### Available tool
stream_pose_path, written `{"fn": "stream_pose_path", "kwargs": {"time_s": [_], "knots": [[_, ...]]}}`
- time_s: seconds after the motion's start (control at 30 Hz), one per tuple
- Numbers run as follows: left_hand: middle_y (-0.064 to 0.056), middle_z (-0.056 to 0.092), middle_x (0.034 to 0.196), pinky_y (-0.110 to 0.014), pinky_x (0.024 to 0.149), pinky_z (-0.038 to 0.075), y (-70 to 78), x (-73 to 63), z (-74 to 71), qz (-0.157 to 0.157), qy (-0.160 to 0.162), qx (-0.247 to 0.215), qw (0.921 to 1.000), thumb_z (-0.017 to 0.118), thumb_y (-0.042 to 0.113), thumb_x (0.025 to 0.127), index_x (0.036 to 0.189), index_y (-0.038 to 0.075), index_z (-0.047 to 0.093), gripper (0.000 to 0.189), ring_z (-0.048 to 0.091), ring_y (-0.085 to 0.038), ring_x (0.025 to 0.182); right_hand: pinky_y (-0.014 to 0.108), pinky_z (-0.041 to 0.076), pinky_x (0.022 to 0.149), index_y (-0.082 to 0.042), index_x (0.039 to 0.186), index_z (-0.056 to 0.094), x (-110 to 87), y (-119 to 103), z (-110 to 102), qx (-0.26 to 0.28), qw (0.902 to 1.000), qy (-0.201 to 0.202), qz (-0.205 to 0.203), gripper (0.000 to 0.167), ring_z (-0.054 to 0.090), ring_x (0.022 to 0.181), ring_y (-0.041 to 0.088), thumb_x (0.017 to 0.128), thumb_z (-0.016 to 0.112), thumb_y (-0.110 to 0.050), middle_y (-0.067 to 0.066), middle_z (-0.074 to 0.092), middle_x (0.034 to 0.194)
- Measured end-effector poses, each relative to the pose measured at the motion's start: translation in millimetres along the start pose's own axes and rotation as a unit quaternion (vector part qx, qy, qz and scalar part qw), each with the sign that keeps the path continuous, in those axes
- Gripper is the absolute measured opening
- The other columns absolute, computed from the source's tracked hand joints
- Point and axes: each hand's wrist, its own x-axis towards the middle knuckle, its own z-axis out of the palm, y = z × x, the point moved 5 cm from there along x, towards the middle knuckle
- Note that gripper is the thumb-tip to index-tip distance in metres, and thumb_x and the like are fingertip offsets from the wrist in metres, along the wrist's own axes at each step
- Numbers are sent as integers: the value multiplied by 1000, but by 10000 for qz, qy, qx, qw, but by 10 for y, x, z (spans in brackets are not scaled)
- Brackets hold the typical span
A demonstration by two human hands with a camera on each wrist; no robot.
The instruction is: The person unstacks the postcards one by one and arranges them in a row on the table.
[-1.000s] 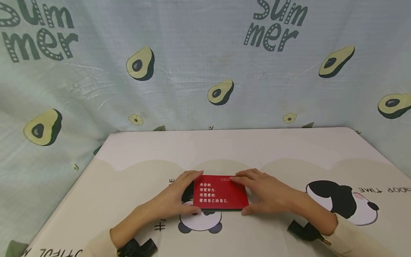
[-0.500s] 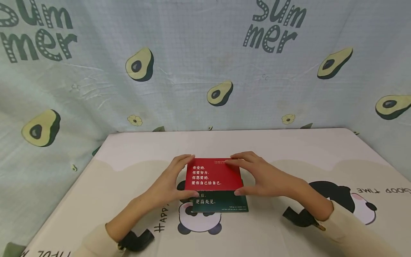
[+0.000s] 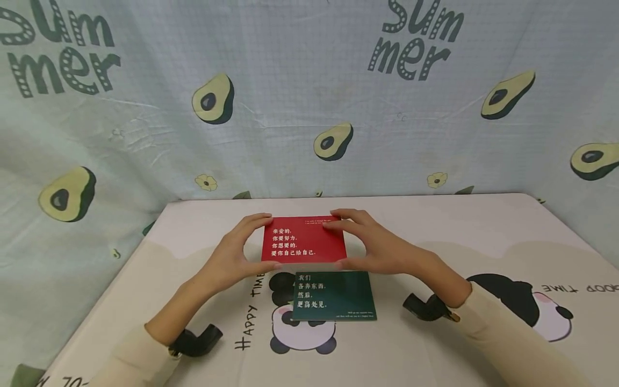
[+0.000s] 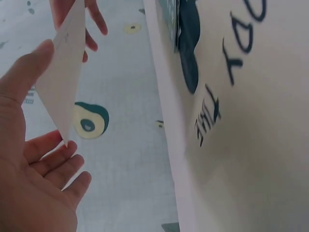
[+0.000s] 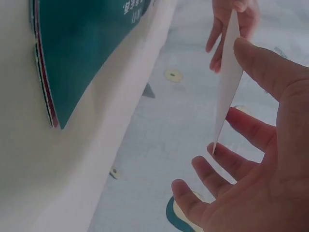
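Note:
A red card [image 3: 309, 240] with white lettering is held up off the table by both hands. My left hand [image 3: 231, 252] grips its left end, thumb at the near corner and fingers at the far one. At the other end my right hand [image 3: 384, 244] holds it the same way, with a fingertip overlapping the red face. Both wrist views show the card's plain pale back [image 4: 65, 72]. Nearer to me lies a dark green card [image 3: 333, 309] with white lettering, on top of a small stack whose layered edges [image 5: 44, 87] show in the right wrist view.
The stack lies on a pale table mat [image 3: 411, 355] printed with pandas and words. Behind the table hangs a light cloth [image 3: 271, 156] with avocados and lettering. Black camera mounts [image 3: 195, 341] sit at both wrists.
Both hands have lifted the red card off the stack and carried it away from me and slightly left. The green card beneath has come into full view and stays in place.

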Motion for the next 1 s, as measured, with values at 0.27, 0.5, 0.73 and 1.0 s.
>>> {"fn": "stream_pose_path", "kwargs": {"time_s": [0.27, 0.5, 0.73, 1.0], "knots": [[-4, 44, 142, -55, 100, 38, -69, 43, -172, 186, 367, 38, 9991, 87, 24, 68, 139, 8, 47, 83, 38, -22, 130, 44, 51, 89, -22, 145, 41, 142, -12, -25, 200, 9998, 43, -23, 77, 24, 136, 23, 78, 78, -31, 8, 28, 151], [-3, 44, 143, -55, 99, 39, -203, 80, -260, -1, 385, -31, 9993, 86, 22, 71, 141, 10, 46, 81, 37, -22, 131, 47, 50, 89, -20, 144, 43, 286, -14, -55, 225, 9997, 45, 5, 76, 26, 135, 26, 78, 78, -33, 10, 30, 150], [-3, 37, 148, -59, 100, 37, -366, 102, -309, -390, 178, -268, 9987, 82, 26, 76, 145, 16, 41, 80, 31, -24, 135, 44, 49, 91, -18, 142, 46, 442, 26, -33, 319, 9992, 145, 190, 74, 31, 133, 23, 78, 77, -37, 6, 37, 146], [4, 29, 154, -60, 100, 36, -522, 138, -360, -701, 119, -223, 9972, 77, 32, 80, 149, 25, 35, 80, 26, -22, 138, 44, 49, 91, -17, 139, 48, 681, 108, 73, 378, 9980, 296, 401, 73, 34, 131, 21, 76, 78, -40, 3, 42, 143]]}}
